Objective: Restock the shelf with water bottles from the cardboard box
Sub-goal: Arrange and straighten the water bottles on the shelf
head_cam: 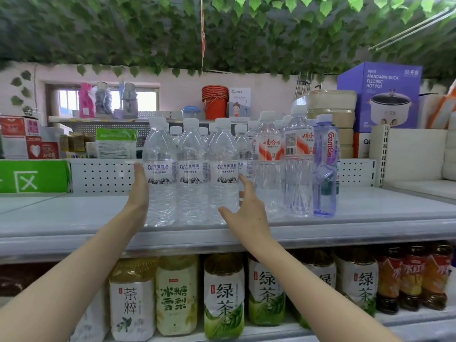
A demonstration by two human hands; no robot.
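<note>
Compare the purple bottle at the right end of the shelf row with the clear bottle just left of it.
The purple bottle has tinted plastic; the clear bottle is colourless. The purple bottle's label runs its lettering vertically, while the clear bottle has a red and white label with a barcode. The purple bottle looks slimmer, and the clear bottle's cap sits a little higher. Both stand upright on the shelf, capped, untouched by either hand.
</note>
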